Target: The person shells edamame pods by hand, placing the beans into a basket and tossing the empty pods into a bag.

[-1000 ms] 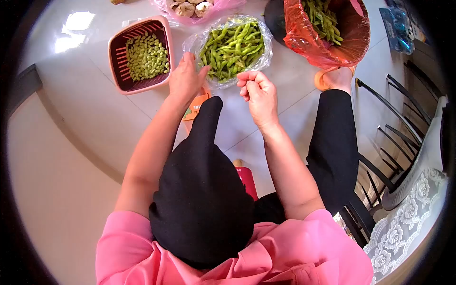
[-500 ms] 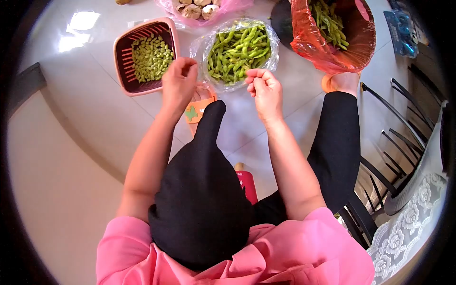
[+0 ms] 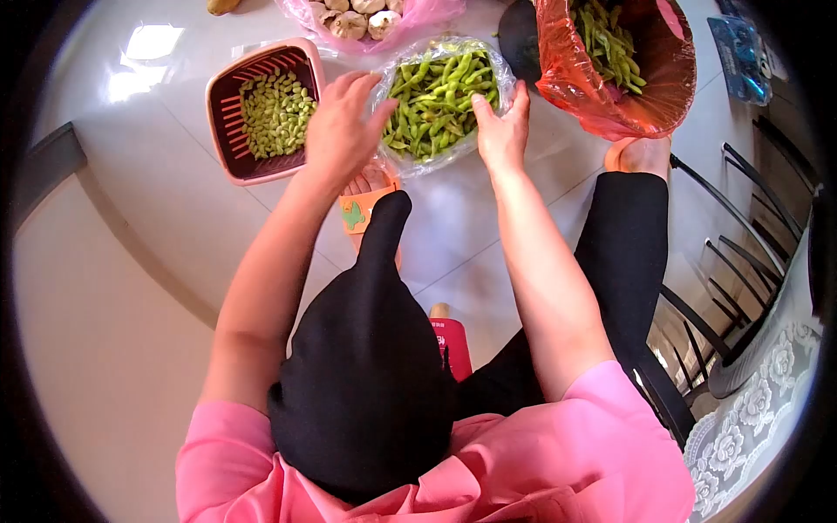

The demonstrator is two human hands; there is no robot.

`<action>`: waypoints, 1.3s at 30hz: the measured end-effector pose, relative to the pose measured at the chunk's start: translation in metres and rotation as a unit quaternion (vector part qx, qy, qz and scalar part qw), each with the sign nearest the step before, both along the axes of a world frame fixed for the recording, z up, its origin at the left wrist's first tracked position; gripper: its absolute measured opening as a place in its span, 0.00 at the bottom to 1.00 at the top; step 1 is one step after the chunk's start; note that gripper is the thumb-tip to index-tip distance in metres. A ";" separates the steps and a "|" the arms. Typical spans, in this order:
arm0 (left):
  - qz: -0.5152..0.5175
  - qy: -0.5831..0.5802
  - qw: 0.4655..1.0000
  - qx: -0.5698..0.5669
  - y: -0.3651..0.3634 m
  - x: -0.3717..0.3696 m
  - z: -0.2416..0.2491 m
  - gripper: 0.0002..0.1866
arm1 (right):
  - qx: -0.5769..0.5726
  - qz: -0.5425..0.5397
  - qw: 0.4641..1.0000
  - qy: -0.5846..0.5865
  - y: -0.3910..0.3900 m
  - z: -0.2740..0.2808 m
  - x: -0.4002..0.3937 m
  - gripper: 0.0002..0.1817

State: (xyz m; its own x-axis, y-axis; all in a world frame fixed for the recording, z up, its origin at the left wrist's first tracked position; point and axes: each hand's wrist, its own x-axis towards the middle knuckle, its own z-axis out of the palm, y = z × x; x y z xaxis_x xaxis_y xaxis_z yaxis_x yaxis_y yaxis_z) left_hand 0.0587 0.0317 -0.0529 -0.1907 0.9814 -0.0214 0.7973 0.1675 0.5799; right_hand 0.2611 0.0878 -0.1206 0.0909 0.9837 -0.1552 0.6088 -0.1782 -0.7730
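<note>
A clear plastic bag (image 3: 408,163) full of green edamame pods (image 3: 440,109) lies open between my two hands. At its left side is my left hand (image 3: 344,131), fingers spread and thumb toward the pods, with nothing seen in it. My right hand (image 3: 503,135) is against the bag's right edge, thumb and fingers apart; some fingertips are hidden by the bag. Just left of my left hand stands a pink and dark brown basket (image 3: 225,144) holding shelled green beans (image 3: 277,113).
A red plastic bag (image 3: 571,100) with more pods stands at upper right, beside a dark round object (image 3: 518,44). Garlic bulbs (image 3: 349,24) sit in a pink bag (image 3: 410,35) at the top. My orange slippers (image 3: 356,212) are near the bags. Black chair legs (image 3: 724,200) line the right.
Both hands have opened from a pinch. The left has moved up and right to the pod bag's left side, the right to its right edge.
</note>
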 end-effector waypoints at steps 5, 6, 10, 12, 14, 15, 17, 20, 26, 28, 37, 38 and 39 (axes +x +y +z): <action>0.097 -0.024 0.991 -0.085 0.022 0.016 -0.059 0.29 | -0.173 -0.080 0.925 0.328 0.020 -0.005 0.013 0.25; 0.143 -0.133 0.970 -0.147 0.023 0.015 -0.069 0.31 | -0.172 -0.082 0.926 0.327 0.022 -0.008 0.016 0.25; 0.273 -0.507 0.794 -0.195 0.027 0.006 -0.091 0.18 | -0.227 -0.048 0.892 0.388 0.029 -0.008 0.019 0.21; 0.268 -0.541 0.771 -0.202 0.028 -0.002 -0.086 0.15 | -0.244 -0.004 0.889 0.388 0.027 0.005 0.014 0.16; 0.265 -0.613 0.727 -0.158 0.029 -0.008 -0.077 0.08 | -0.233 0.026 0.903 0.359 0.021 0.022 0.011 0.13; 0.265 -0.613 0.727 -0.158 0.030 -0.007 -0.068 0.08 | -0.221 0.057 0.916 0.330 0.018 0.032 0.009 0.11; 0.301 -0.578 0.749 -0.117 0.035 -0.004 -0.041 0.07 | -0.151 0.069 0.939 0.302 0.011 0.052 0.007 0.08; 0.288 -0.541 0.784 -0.097 0.036 0.002 -0.011 0.06 | -0.102 0.059 0.940 0.321 0.001 0.067 0.012 0.08; 0.095 -0.531 0.828 -0.150 0.044 -0.009 -0.031 0.08 | -0.295 -0.073 0.865 0.400 -0.008 0.034 0.021 0.14; 0.043 -0.499 0.852 -0.154 0.047 -0.009 -0.025 0.09 | -0.323 -0.085 0.855 0.396 -0.003 0.042 0.022 0.14; -0.137 -0.327 0.889 -0.290 0.049 0.013 -0.018 0.27 | -0.342 -0.057 0.873 0.344 -0.009 0.027 0.015 0.15; -0.193 -0.254 0.899 -0.300 0.049 0.015 -0.014 0.31 | -0.348 -0.075 0.875 0.328 -0.009 0.023 0.018 0.15; -0.248 -0.179 0.901 -0.307 0.050 0.016 -0.007 0.35 | -0.347 -0.076 0.876 0.327 -0.009 0.022 0.022 0.15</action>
State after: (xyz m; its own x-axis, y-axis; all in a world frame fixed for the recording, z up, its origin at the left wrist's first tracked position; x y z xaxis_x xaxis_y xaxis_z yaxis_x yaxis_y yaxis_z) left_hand 0.0744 0.0816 -0.0602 0.3943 0.7261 -0.5633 0.6435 0.2195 0.7333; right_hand 0.2826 0.0787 -0.0989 -0.1189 0.6169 -0.7780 0.0046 -0.7832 -0.6217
